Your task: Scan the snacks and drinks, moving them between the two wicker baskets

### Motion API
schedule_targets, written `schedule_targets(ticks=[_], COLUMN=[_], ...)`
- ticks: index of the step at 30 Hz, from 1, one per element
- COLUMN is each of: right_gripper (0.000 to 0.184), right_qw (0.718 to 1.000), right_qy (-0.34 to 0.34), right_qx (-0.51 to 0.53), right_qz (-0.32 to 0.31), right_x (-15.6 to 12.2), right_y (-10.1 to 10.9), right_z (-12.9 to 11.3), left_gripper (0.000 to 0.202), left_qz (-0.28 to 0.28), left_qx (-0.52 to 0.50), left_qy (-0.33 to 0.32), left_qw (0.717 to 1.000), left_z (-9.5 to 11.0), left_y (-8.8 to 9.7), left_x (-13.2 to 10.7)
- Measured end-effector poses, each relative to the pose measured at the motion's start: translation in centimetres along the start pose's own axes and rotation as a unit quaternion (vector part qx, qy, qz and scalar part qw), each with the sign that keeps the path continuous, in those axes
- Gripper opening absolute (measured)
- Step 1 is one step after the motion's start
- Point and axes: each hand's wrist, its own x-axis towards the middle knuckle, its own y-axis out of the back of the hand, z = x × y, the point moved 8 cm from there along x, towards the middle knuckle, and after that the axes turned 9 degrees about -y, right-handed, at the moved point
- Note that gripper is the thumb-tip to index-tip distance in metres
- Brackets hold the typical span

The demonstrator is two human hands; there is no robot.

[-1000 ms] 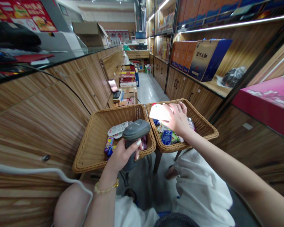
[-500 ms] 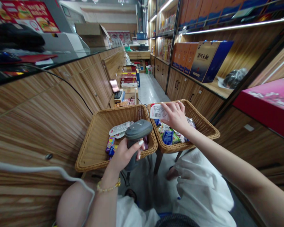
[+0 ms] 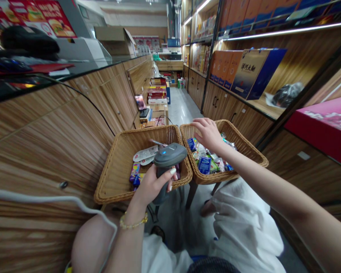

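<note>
Presently grips a grey plastic pistol-shaped barcode scanner (image 3: 169, 155) in left hand (image 3: 150, 186), fingers clamped round the handle, scanner head poised over near rim of left woven wicker basket (image 3: 110, 170). Holds right hand (image 3: 207, 133) low above right woven wicker basket (image 3: 246, 148), fingers loosely apart, nothing pinched. Hovers nearest a heap of small glossy foil snack packets (image 3: 205, 165) lying in that basket. Judges scanner rigid, light, best taken by the grip; judges packets light, crinkly, probably slippery, best pinched at a sealed edge
</note>
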Motion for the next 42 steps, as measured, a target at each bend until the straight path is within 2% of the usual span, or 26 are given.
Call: schedule_targets(ticks=[2, 4, 6, 8, 12, 17, 21, 25, 28, 31, 34, 37, 42], right_gripper=[0.032, 0.032, 0.038, 0.049, 0.067, 0.071, 0.066, 0.057, 0.046, 0.028, 0.017, 0.013, 0.016], right_qw=[0.993, 0.973, 0.952, 0.941, 0.940, 0.941, 0.942, 0.938, 0.938, 0.958, 0.987, 0.998, 0.995], right_qy=[-0.083, -0.139, -0.166, -0.176, -0.167, -0.167, -0.168, -0.193, -0.226, -0.220, -0.136, -0.054, -0.011], right_qx=[-0.014, -0.035, -0.046, -0.051, -0.075, -0.083, -0.070, -0.061, -0.051, -0.030, -0.022, -0.014, 0.011], right_qz=[-0.081, -0.181, -0.253, -0.285, -0.287, -0.283, -0.281, -0.281, -0.258, -0.179, -0.081, -0.002, 0.097], right_x=[-0.3, -1.1, -1.8, -2.2, -2.4, -2.8, -3.1, -3.1, -2.8, -2.1, -1.9, -2.9, -5.4], right_y=[-2.2, -4.6, -6.4, -7.4, -8.3, -8.6, -8.6, -8.4, -7.6, -5.4, -2.5, 0.2, 3.3], right_z=[2.6, 4.3, 5.0, 5.1, 4.2, 3.2, 2.6, 3.3, 4.6, 5.3, 4.5, 3.2, 2.0], left_gripper=[0.030, 0.030, 0.030, 0.030, 0.030, 0.031, 0.031, 0.030, 0.029, 0.028, 0.029, 0.031, 0.031], left_qz=[0.000, 0.002, 0.003, 0.001, -0.003, 0.000, 0.001, 0.001, 0.003, 0.005, 0.004, 0.001, -0.007], left_qx=[-0.002, -0.002, -0.001, 0.001, 0.006, 0.005, 0.015, 0.017, 0.016, 0.013, 0.010, 0.009, 0.016], left_qy=[0.002, 0.004, 0.006, 0.005, 0.002, 0.004, 0.005, 0.004, 0.003, 0.003, 0.006, 0.008, 0.001], left_qw=[1.000, 1.000, 1.000, 1.000, 1.000, 1.000, 1.000, 1.000, 1.000, 1.000, 1.000, 1.000, 1.000], left_z=[0.1, 0.1, -0.1, -0.2, -0.3, -0.4, -0.4, 0.0, 0.3, 0.3, 0.1, 0.1, -0.1], left_y=[-0.1, -0.1, 0.0, 0.0, 0.1, 0.1, 0.1, -0.1, -0.1, 0.0, 0.0, 0.0, 0.0], left_x=[0.1, 0.1, 0.1, 0.1, 0.1, 0.1, 0.1, 0.1, 0.0, 0.0, 0.0, 0.0, 0.1])
